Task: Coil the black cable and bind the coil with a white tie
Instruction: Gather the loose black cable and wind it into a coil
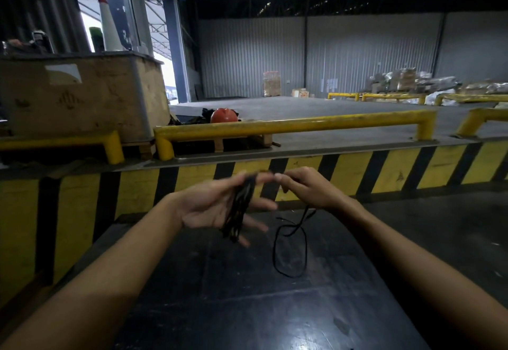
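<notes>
My left hand [211, 206] is palm up above the dark table [247, 308], with a bunch of black cable coils [240, 208] hanging across its fingers, pinched at the top by the thumb. My right hand [305, 189] is just to the right, fingertips close to the left thumb, pinching the cable's free end. From under the right hand a loose loop of black cable [290, 248] hangs down onto the table. No white tie shows in view.
A yellow-and-black striped ledge [357, 168] runs across just beyond the hands, with yellow guard rails [288, 124] on top. A large wooden crate [82, 94] stands at the left and an orange helmet [224, 115] lies behind the rail.
</notes>
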